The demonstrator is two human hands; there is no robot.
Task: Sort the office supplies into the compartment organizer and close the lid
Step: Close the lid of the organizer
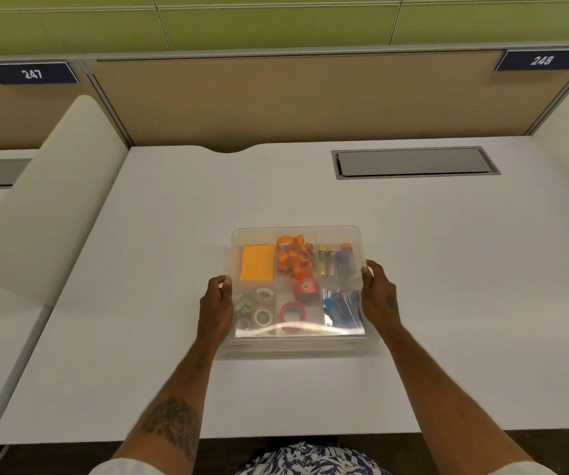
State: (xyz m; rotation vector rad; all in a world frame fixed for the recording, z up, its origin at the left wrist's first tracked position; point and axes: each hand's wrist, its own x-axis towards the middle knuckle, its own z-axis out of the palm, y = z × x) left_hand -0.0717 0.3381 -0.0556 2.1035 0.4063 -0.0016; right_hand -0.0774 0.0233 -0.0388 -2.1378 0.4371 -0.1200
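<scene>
Clear six-section organizer (297,230), colourfully filled

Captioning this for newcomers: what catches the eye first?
The clear plastic compartment organizer centred on the white desk, gripped at its sides by the left hand and right hand. Inside, an orange ribbon bow fills the far middle compartment, beside a flat orange notepad on its left.

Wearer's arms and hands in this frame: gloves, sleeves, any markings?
No gloves: the left hand and right hand are bare, with no rings or watch visible. A large dark tattoo covers the left forearm; a small dark tattoo sits on the back of the right hand. A pale left sleeve and right sleeve show only at the bottom edge.
</scene>
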